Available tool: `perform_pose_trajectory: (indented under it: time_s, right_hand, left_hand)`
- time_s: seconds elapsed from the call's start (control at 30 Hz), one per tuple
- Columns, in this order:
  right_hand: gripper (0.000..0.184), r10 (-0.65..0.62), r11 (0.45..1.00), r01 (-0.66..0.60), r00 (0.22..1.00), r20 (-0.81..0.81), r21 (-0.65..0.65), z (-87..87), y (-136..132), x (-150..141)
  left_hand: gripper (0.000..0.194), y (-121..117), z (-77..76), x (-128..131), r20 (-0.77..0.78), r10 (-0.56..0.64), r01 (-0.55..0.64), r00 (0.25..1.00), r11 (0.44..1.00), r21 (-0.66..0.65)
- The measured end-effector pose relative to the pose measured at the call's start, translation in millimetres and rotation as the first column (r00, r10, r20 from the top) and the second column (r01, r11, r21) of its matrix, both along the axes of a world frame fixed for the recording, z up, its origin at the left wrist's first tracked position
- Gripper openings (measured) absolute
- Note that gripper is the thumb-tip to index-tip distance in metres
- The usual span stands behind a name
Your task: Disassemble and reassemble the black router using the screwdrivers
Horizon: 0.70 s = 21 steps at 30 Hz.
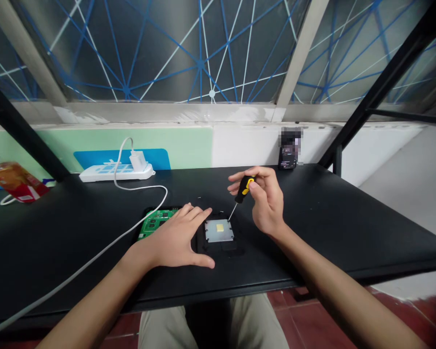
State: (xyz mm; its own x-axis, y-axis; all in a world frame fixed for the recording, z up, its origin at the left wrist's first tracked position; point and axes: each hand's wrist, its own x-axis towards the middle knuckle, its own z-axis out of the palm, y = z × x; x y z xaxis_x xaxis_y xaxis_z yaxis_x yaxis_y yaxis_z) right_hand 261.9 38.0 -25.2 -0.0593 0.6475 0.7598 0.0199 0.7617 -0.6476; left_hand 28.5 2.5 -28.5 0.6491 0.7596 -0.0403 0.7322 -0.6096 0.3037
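My right hand [267, 201] grips a black and yellow screwdriver [244, 189] by its handle. The shaft slants down and left, its tip at the upper right corner of a silver metal plate [212, 231]. A small pale yellow pad [220, 228] sits in the plate's middle, and dark fasteners line its edges. The plate lies in a black housing [227, 246] on the table. My left hand [181, 235] is spread with fingers apart, resting by the housing's left side. Partly under that hand lies a green circuit board [156, 222] in a black frame.
A white power strip [112, 172] with a plugged-in charger [138, 161] stands at the back left. Its white cable [105, 252] crosses the table's left side. A phone [289, 149] leans against the wall. A bottle with orange contents [16, 179] is far left.
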Motion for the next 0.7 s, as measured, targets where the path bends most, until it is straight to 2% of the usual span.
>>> perform_pose_trajectory:
  time_s: [0.1, 0.27, 0.37, 0.7]
  right_hand:
    - [0.017, -0.030, 1.000, 0.030, 1.000, 0.007, -0.005, -1.3, 1.5, -0.9]
    - [0.034, -0.121, 0.992, 0.124, 0.984, 0.131, -0.019, -6.1, 5.3, -1.2]
    - [0.038, -0.124, 0.991, 0.129, 0.981, 0.151, -0.026, -6.8, 5.2, -1.9]
    - [0.030, -0.231, 0.964, 0.226, 0.973, 0.018, 0.136, 1.3, 6.0, -0.8]
  left_hand:
    - [0.110, -0.3, -0.3, -0.6, 0.006, 0.000, 0.000, 1.000, 1.000, 0.006]
    - [0.108, -0.3, -1.2, -0.8, 0.028, -0.023, 0.022, 0.999, 0.999, 0.034]
    - [0.109, -0.4, -1.0, 0.1, 0.021, -0.021, 0.020, 1.000, 0.999, 0.027]
    - [0.108, -0.7, -2.8, -1.6, 0.016, -0.024, 0.024, 1.000, 0.999, 0.047]
